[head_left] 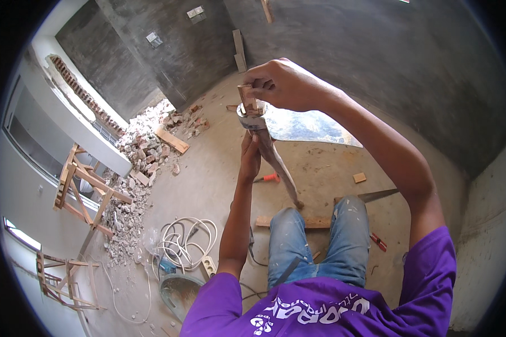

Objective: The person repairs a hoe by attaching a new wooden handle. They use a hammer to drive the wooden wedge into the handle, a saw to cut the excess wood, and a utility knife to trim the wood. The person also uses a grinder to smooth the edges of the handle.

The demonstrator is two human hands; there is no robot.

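My left hand (251, 156) is closed around the neck of a tool with a long, curved wooden handle (281, 168), just under its metal head (252, 119). The tool is held up in front of me, its handle slanting down toward my knees. At the top of the head, my right hand (284, 84) pinches a short flat piece of wood (245, 98) that stands upright against or in the metal. Exactly how the wood meets the head cannot be made out. Below the tool, an orange-handled screwdriver (271, 177) lies on the floor.
A plank (309, 222), a saw blade (376, 195), red-handled pliers (378, 241) and a small wood block (359, 177) lie around my knees. To the left are coiled white cable (180, 250), a power strip (209, 265), a bucket (180, 292), brick rubble (143, 151) and wooden trestles (84, 191).
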